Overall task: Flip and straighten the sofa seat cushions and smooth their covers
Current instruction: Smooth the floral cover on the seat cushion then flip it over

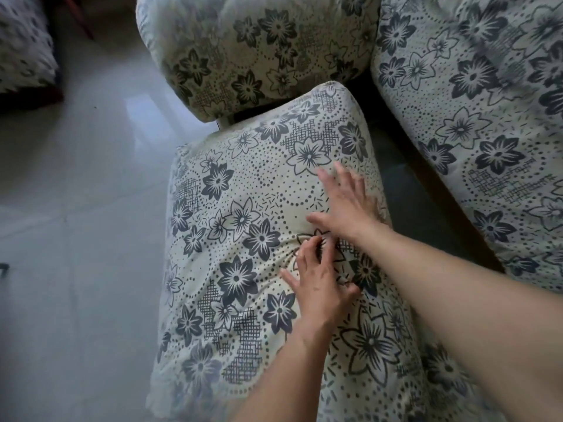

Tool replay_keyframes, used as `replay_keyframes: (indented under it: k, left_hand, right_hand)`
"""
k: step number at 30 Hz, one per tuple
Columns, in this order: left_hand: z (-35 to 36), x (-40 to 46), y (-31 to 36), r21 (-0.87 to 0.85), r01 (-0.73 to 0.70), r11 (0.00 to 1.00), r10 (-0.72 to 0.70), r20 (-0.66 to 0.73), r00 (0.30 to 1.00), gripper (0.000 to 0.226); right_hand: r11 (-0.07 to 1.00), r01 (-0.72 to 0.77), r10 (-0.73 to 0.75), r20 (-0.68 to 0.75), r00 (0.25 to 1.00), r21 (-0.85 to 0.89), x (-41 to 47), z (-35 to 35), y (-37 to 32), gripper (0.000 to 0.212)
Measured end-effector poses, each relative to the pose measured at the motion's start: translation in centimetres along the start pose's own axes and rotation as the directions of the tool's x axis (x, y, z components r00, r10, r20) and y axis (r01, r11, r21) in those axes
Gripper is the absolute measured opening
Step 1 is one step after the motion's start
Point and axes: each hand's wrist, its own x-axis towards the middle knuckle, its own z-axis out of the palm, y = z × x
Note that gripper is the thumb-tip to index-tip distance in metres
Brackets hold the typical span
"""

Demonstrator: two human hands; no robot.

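A cream seat cushion (243, 214) with a dark blue flower print fills the middle of the head view, lying on the sofa seat. My right hand (347, 205) lies flat on its upper right part with straight, spread fingers. Just below it, my left hand (316, 281) presses on the cover near the cushion's middle, fingers slightly bent, and the fabric wrinkles around them. Neither hand grips the cover.
The sofa armrest (243, 50) in the same print stands behind the cushion. The back cushion (475, 123) runs along the right. A dark gap (405, 190) shows between seat cushion and back. Pale tiled floor (82, 208) lies to the left, with another printed seat (21, 47) at the top left.
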Motion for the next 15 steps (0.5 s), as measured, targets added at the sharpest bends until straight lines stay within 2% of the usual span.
replay_keyframes:
  k: [2, 7, 11, 15]
  left_hand:
    - [0.3, 0.3, 0.1, 0.004, -0.001, 1.0, 0.001, 0.013, 1.0, 0.103]
    - [1.1, 1.1, 0.9, 0.121, -0.036, 0.992, 0.026, 0.084, 0.996, 0.103]
    - [1.9, 1.4, 1.4, 0.217, -0.109, 0.97, 0.088, 0.105, 0.991, 0.093]
    - [2.1, 1.0, 0.9, 0.191, -0.114, 0.975, 0.098, 0.093, 0.991, 0.088]
  right_hand:
    - [0.993, 0.054, -0.046, 0.084, 0.995, -0.101, 1.2, 0.0, -0.5, 0.092]
    - [0.962, 0.01, 0.062, 0.252, 0.966, -0.273, 3.4, 0.3, -0.1, 0.082]
    - [0.958, -0.029, 0.115, 0.29, 0.95, -0.287, 3.9, 1.0, 1.7, 0.074]
    - [0.963, -0.002, 0.093, 0.327, 0.94, -0.269, 3.5, 1.7, 2.3, 0.072]
